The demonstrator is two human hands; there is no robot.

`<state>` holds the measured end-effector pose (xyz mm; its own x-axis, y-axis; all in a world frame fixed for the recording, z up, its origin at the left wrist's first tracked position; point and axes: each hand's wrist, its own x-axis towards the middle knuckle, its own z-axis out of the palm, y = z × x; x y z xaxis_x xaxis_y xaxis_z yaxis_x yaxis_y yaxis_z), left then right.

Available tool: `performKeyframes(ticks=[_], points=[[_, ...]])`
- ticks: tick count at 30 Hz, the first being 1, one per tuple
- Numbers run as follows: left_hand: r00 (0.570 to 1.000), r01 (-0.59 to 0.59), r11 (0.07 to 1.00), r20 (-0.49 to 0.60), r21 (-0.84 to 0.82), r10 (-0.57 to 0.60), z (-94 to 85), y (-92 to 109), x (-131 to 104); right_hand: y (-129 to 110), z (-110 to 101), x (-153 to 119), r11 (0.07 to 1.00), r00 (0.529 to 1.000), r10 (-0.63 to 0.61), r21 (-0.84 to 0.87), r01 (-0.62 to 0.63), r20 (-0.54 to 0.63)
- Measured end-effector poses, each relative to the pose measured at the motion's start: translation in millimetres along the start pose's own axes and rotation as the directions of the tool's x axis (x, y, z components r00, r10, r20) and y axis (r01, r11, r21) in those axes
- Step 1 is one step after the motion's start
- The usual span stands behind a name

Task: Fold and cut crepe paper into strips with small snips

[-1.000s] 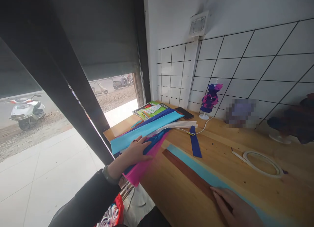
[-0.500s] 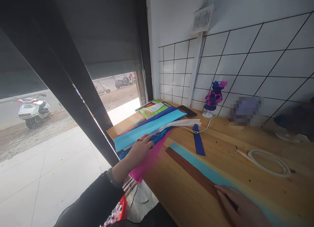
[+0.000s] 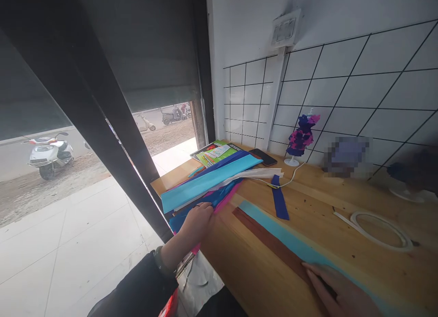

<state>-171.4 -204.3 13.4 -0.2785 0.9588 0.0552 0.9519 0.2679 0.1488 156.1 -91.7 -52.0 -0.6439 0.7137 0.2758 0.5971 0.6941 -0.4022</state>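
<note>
Stretching along the white wall point(image 3: 345, 89), the wood table point(image 3: 222, 248) has lots of bright things on it. Outside, a white scooter point(image 3: 50, 155) stands on the ground past the dark frame point(image 3: 112, 111).

On the table, a wide light blue sheet point(image 3: 208, 182) lies on top of a pile. A blue sheet point(image 3: 183, 216) pokes out below it, and a bit of pink sheet point(image 3: 224, 202) shows by that one. Nearer the right side, a long light blue strip point(image 3: 280, 230) lies flat, with a brown strip point(image 3: 267, 237) right along its edge.

The left hand point(image 3: 198, 222) is on the blue and pink sheets, with its fingers bent. I cannot tell if it grips them or just presses down. The right hand point(image 3: 337, 285) has its thumb and finger tips close together on the brown strip, pinching it against the table.

Green and black books point(image 3: 215, 153) sit at the far end, partly under the pile. A white tape ring point(image 3: 381, 230) lies flat on the right. The dark blue strip point(image 3: 280, 203) is between the tape ring and the pile. Near the wall stands a purple and pink doll point(image 3: 300, 139) on a white foot. The black phone point(image 3: 263, 157) lies just beside the pile. A thin white cord point(image 3: 293, 173) curls near the doll.
</note>
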Motion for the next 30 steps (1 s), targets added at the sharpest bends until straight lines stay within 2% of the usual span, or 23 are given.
performKeyframes(ticks=[3, 6, 9, 12, 15, 18, 21, 24, 26, 28, 30], points=[[0.995, -0.067, 0.996, -0.078, -0.053, 0.063, -6.0, 15, -7, -3, -4, 1, 1.0, 1.0, 0.011, 0.014, -0.011, 0.008], [0.977, -0.182, 0.979, -0.129, -0.096, 0.169, 0.4, 36, -13, -4, -6, 1, 0.999, 0.999, 0.028, 0.018, -0.029, 0.016], [0.968, -0.242, 0.963, -0.089, -0.115, 0.233, 15.6, 52, -15, -4, -6, 1, 0.999, 0.999, 0.037, 0.018, -0.037, 0.024], [0.97, -0.243, 0.963, -0.053, -0.117, 0.239, 26.6, 60, -13, -5, -6, 1, 0.999, 0.998, 0.04, 0.024, -0.041, 0.038], [0.972, -0.234, 0.96, -0.036, -0.156, 0.232, 25.5, 60, -12, -7, -7, 1, 0.999, 0.997, 0.044, 0.03, -0.046, 0.055], [0.969, -0.243, 0.939, -0.023, -0.242, 0.244, 16.0, 55, -13, -11, -10, 2, 0.998, 0.996, 0.048, 0.033, -0.05, 0.074], [0.984, -0.18, 0.937, -0.041, -0.3, 0.176, 7.6, 46, -12, -17, -15, 3, 0.997, 0.995, 0.057, 0.052, -0.062, 0.077], [0.996, -0.063, 0.964, -0.07, -0.258, 0.046, 6.5, 36, -8, -21, -18, 4, 0.995, 0.994, 0.071, 0.071, -0.077, 0.081], [0.999, -0.007, 0.975, -0.051, -0.222, -0.004, 8.8, 31, -5, -19, -18, 4, 0.994, 0.993, 0.077, 0.066, -0.083, 0.084], [1.0, -0.006, 0.981, -0.015, -0.192, 0.003, 11.3, 29, -1, -16, -15, 2, 0.995, 0.994, 0.076, 0.058, -0.081, 0.08], [0.998, -0.062, 0.985, 0.008, -0.158, 0.064, 12.0, 26, 5, -11, -11, 0, 0.996, 0.995, 0.072, 0.049, -0.076, 0.067]])
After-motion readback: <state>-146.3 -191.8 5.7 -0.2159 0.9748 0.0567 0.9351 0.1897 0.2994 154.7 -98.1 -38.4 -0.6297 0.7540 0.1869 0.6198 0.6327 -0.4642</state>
